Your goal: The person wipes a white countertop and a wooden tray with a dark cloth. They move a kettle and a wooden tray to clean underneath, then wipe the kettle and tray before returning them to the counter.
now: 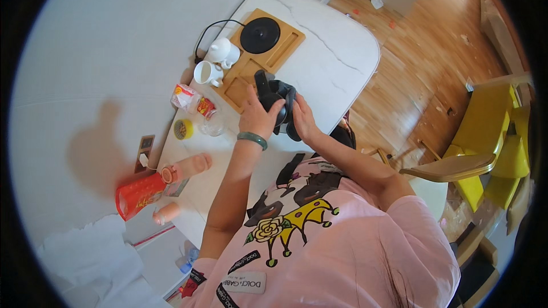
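Both hands are at a black kettle (269, 99), held above the table near a wooden tray (295, 36). My left hand (258, 113), with a green bangle at the wrist, grips it near its dark handle. My right hand (304, 119) presses against its other side, where what looks like a dark grey cloth (287, 90) wraps part of it. The fingers hide much of the kettle. On the tray sits a round black power base (260, 35) with a cord. A lidded white cup (223, 52) and an uncovered white mug (208, 73) stand by the tray's wall-side edge.
Along the wall side of the white table (342, 51) are a tissue pack (185, 97), a clear jar (212, 125), a yellow-rimmed container (183, 129), a pink bottle (188, 169) and a red bag (141, 196). A yellow chair (481, 119) stands at right on the littered wooden floor.
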`<state>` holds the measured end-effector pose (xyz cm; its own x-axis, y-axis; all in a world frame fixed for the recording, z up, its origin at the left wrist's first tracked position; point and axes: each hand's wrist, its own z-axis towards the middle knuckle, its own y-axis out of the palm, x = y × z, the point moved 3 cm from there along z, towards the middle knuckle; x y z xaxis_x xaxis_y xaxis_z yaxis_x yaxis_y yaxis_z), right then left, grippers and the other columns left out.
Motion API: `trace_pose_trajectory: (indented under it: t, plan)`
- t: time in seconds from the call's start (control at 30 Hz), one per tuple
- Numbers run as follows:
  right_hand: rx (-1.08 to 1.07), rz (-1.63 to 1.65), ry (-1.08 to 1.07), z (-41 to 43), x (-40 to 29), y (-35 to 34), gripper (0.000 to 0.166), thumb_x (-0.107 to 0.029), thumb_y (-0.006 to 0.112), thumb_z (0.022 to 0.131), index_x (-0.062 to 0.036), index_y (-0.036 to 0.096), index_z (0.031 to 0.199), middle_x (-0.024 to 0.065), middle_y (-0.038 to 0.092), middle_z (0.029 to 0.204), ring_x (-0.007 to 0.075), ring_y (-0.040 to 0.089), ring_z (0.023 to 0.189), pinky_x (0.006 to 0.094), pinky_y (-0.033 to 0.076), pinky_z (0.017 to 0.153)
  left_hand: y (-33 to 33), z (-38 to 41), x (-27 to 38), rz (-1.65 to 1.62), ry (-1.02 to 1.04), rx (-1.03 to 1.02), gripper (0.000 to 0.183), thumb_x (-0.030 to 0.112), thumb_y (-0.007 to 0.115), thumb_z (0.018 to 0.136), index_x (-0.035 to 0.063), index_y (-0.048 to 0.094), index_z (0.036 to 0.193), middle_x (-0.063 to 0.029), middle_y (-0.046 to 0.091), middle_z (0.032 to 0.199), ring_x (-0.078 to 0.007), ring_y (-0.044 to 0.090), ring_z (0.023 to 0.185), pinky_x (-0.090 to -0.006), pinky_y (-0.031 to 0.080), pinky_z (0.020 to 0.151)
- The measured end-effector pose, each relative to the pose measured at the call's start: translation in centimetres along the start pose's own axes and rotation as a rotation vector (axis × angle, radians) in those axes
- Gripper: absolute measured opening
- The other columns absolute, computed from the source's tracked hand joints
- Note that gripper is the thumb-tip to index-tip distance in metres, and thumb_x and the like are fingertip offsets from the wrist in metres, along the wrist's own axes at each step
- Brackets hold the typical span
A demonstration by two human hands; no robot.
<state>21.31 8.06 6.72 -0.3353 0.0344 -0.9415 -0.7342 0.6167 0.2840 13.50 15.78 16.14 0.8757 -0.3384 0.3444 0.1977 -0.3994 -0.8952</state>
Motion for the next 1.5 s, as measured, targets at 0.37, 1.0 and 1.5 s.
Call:
trace_pose_trajectory:
  t: [0.37,1.0,1.5]
  plan:
    - [0.013,-0.631,-0.172,1.2,7.5,-3.7,0.035,-0.014,0.038,0.086,-0.0005,0.041,0.119,0.0193,0.044,0.12,0.035,0.041,0.111,0.0388,0.033,0.094,0.5,-0.1,0.5,0.161,0.01,0.032,0.073,0.05,0.046,0.08,0.0103,0.017,0.134,-0.0261,0.048,0.101,-0.0422,0.054,0.085,-0.0466,0.045,0.073]
    - [0.073,-0.677,-0.289,1.0,7.1,-3.9,0.035,-0.003,0.047,0.078,-0.0036,0.045,0.112,0.0167,0.051,0.11,0.0356,0.048,0.1,0.0398,0.04,0.086,-2.3,1.7,0.1,0.7,0.756,0.029,0.047,0.007,0.048,0.078,0.0163,0.042,0.123,-0.0137,0.032,0.132,-0.0334,0.031,0.121,-0.0429,0.029,0.095]
    - [0.061,-0.633,-0.328,1.0,6.8,-3.5,0.03,-0.005,0.044,0.079,-0.0039,0.047,0.109,0.0169,0.053,0.103,0.0357,0.048,0.096,0.0406,0.039,0.083,-1.5,1.7,0.7,0.945,1.133,-0.367,0.089,0.031,0.077,0.055,0.0114,0.03,0.128,-0.017,0.03,0.132,-0.033,0.025,0.125,-0.045,0.019,0.101]
